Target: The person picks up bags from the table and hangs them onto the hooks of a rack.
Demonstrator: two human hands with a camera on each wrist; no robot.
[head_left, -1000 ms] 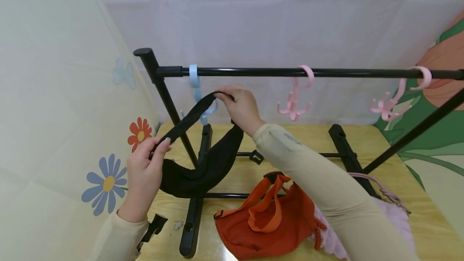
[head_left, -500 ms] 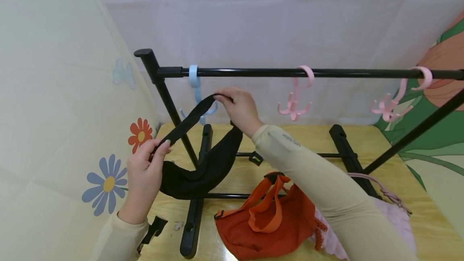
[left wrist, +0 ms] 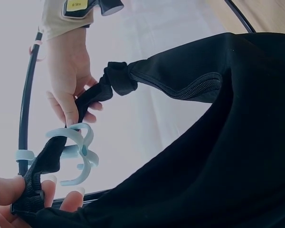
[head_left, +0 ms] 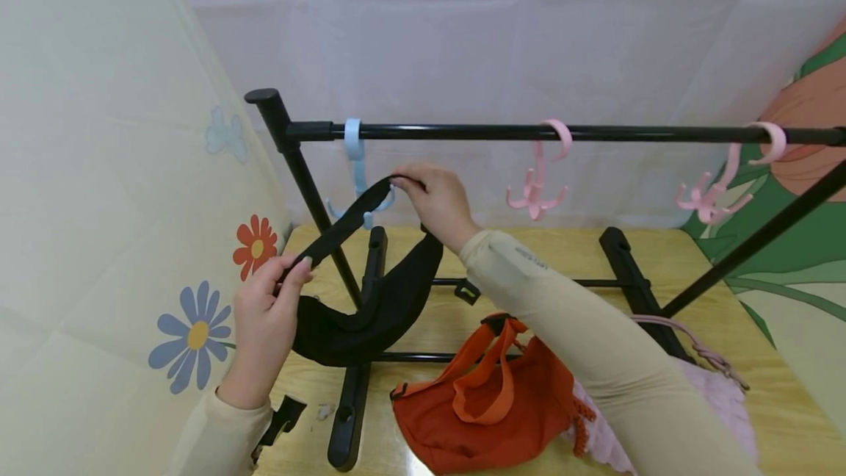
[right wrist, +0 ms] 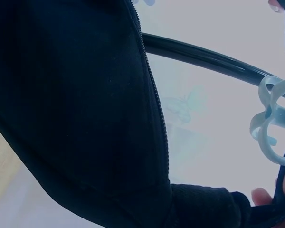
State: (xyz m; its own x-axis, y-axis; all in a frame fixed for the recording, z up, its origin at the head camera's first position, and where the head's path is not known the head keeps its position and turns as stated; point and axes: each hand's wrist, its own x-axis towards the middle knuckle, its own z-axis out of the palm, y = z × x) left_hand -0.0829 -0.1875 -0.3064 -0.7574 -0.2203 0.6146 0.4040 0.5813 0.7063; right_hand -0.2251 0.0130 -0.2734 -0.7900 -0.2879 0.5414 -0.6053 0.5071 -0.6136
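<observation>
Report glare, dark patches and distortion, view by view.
Head: small white glare on the table by the orange bag's lower-left edge, a thin highlight along the top rail; left wrist: pale, washed-out backdrop, the black bag losing detail in darkness; right wrist: bluish cast, the rail looks bowed, probably lens distortion.

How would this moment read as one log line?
left hand: pinches strap; right hand: pinches strap; black bag: hangs below strap; blue hook: on rail; orange bag: on table
</observation>
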